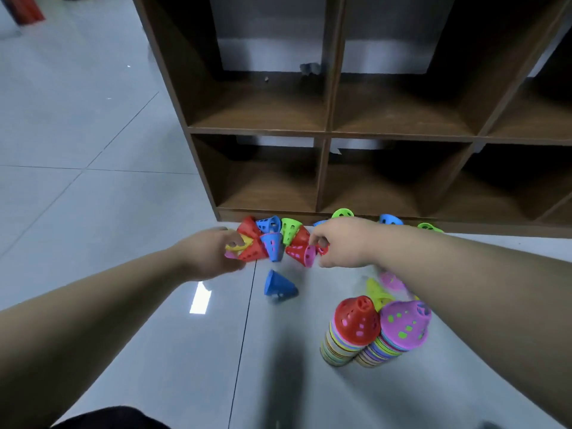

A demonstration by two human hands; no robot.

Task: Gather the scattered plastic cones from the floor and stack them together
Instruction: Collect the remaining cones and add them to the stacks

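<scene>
Left grip (213, 252), centre of frame: fingers curled round a yellow cone (240, 244) among the scattered cones (289, 230) lying on the floor (93, 150) at the base of the shelf (260, 131). Right grip (343, 243): pinches a pink cone (310, 256) in the same group. A blue cone (278, 286) lies apart, just below. The red-topped stack (356, 323) and the purple-topped stack (402, 326) stand touching at lower right.

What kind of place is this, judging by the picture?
Probably an indoor playroom or activity room, perhaps in a kindergarten: a wooden cubby shelf, a tiled floor, and many bright plastic cones, some stacked.
</scene>
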